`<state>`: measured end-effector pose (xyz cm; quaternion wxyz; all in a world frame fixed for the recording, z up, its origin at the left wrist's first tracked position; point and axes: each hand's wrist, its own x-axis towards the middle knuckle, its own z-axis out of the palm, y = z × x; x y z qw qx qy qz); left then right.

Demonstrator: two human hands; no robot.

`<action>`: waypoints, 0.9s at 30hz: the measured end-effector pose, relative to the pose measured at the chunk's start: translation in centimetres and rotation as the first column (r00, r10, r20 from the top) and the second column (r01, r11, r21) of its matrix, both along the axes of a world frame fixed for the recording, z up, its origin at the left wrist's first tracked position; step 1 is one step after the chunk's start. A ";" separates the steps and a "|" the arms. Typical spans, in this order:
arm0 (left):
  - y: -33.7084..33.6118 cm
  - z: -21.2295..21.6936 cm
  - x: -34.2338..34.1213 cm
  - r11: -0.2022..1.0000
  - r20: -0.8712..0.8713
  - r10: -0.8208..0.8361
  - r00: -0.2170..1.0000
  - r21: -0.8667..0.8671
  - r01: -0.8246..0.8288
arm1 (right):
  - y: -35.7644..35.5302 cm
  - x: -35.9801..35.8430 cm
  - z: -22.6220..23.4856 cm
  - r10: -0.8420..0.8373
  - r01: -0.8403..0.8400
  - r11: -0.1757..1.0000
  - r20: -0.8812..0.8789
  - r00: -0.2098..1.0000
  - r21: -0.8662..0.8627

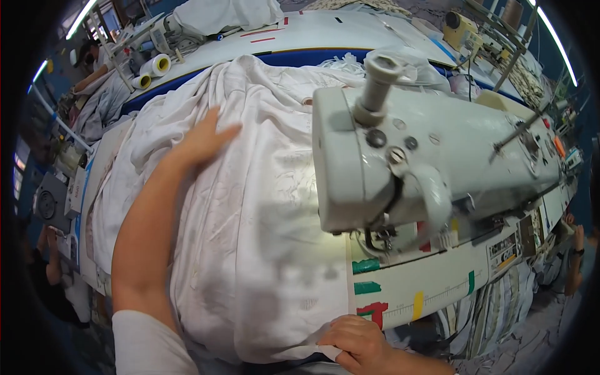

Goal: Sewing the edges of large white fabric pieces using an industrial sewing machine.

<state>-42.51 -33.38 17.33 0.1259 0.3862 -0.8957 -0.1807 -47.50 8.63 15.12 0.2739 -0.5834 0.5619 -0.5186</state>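
A large piece of white fabric (pixel 275 250) covers the left and middle of the sewing table, with loose folds heaped toward the back. My left hand (pixel 206 140), a little blurred, lies over the folds with thumb and fingers apart. At the front edge my right hand (pixel 359 342) pinches the fabric's near corner. A white sewing machine (pixel 400 156) stands to the right of the fabric, its head above the fabric's right edge. The needle area below the head is partly hidden.
Coloured tape strips (pixel 369 287) and a ruler scale mark the table right of the fabric. Behind stands another white table (pixel 300 37) with thread cones (pixel 155 65) at its left. Striped cloth (pixel 500 300) hangs at the lower right. Other people are at both sides.
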 end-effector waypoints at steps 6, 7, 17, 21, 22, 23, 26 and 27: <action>12.5 0.4 17.2 0.996 0.308 0.072 0.949 0.024 -0.084 | 4.4 3.1 -0.8 -0.043 0.045 0.999 -0.087 0.995 0.017; 12.1 -0.9 19.1 0.987 0.164 0.121 0.979 0.082 -0.135 | 5.1 3.6 -1.0 -0.055 0.056 0.998 -0.095 0.994 0.003; -10.0 5.3 20.1 0.821 -0.701 0.562 0.439 0.408 -0.398 | 9.4 7.9 -4.3 -0.291 0.294 0.956 -0.144 0.946 0.003; 1.3 -0.5 16.0 0.672 0.331 -0.181 0.926 -0.645 0.362 | 10.3 9.4 -5.7 -0.407 0.412 0.911 -0.167 0.898 -0.002; 5.0 -3.0 16.3 0.884 0.208 -0.225 0.952 -0.367 0.289 | 10.7 9.7 -5.8 -0.498 0.502 0.864 -0.198 0.844 -0.032; 8.6 -5.1 17.2 0.970 0.111 -0.220 0.969 -0.078 0.229 | 11.1 10.1 -5.9 -0.571 0.577 0.815 -0.240 0.785 -0.053; 9.2 -7.1 19.6 0.932 0.194 0.053 0.980 -0.361 0.021 | 11.5 10.1 -6.7 -0.569 0.580 0.812 -0.141 0.810 0.057; 7.6 -6.7 20.2 0.969 0.038 0.056 0.998 -0.243 -0.045 | 11.4 10.2 -6.9 -0.538 0.522 0.834 0.057 0.841 0.176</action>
